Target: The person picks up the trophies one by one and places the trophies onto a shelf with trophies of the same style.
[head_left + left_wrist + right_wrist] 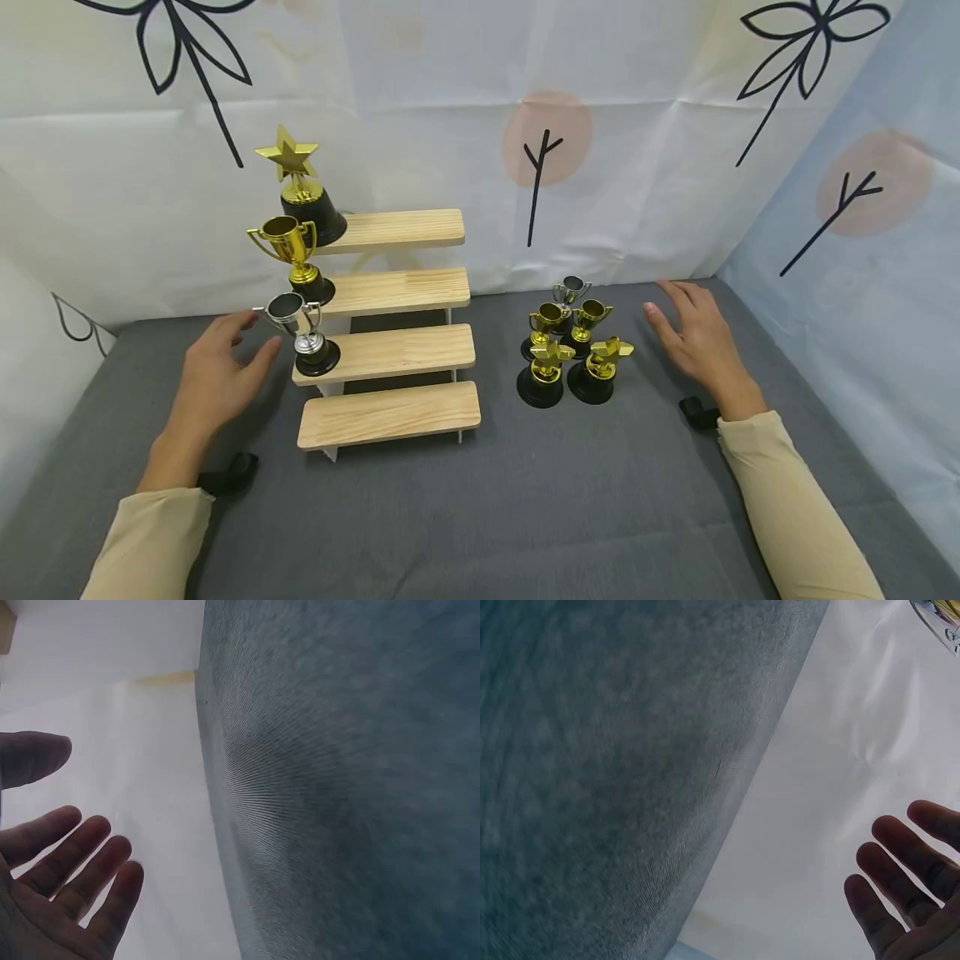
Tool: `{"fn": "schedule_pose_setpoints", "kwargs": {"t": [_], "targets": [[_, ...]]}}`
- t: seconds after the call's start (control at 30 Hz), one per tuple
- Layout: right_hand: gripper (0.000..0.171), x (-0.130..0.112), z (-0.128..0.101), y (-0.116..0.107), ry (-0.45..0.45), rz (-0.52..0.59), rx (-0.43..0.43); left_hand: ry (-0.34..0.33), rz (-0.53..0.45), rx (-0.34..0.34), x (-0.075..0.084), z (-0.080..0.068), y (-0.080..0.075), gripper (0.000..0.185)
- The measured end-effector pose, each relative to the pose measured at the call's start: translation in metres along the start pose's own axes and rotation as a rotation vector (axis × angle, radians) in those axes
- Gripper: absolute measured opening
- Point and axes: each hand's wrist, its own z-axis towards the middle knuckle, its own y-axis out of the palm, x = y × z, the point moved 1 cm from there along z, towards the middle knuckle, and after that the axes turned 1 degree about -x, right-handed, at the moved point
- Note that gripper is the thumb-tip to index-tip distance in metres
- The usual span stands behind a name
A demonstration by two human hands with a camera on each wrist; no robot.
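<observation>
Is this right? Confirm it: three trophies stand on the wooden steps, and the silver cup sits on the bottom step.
Not quite. The head view shows the silver cup on the second step from the bottom of the wooden steps; the bottom step is bare. Three trophies do stand there.

Two bare hands, long beige sleeves, black wrist straps

A grey cloth worktop (585,500) carries a wooden four-step riser (390,358) at left centre and, just to its right, a tight cluster of five small trophies (570,350) standing upright.
</observation>
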Motion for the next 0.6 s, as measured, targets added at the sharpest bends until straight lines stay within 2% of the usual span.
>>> {"fn": "schedule_pose_setpoints", "kwargs": {"t": [0.23,0.47,0.6], "targets": [[0.050,0.000,-0.002,0.002,-0.002,0.084,0.018,-0.119,-0.244,-0.088,0.002,-0.015,-0.002,0.049],[0.044,-0.001,-0.002,0.006,-0.021,0.165,0.047,-0.148,-0.403,-0.220,-0.004,-0.033,0.001,0.048],[0.042,-0.002,-0.003,0.007,-0.018,0.182,0.054,-0.156,-0.560,-0.285,-0.006,-0.042,0.003,0.046]]}}
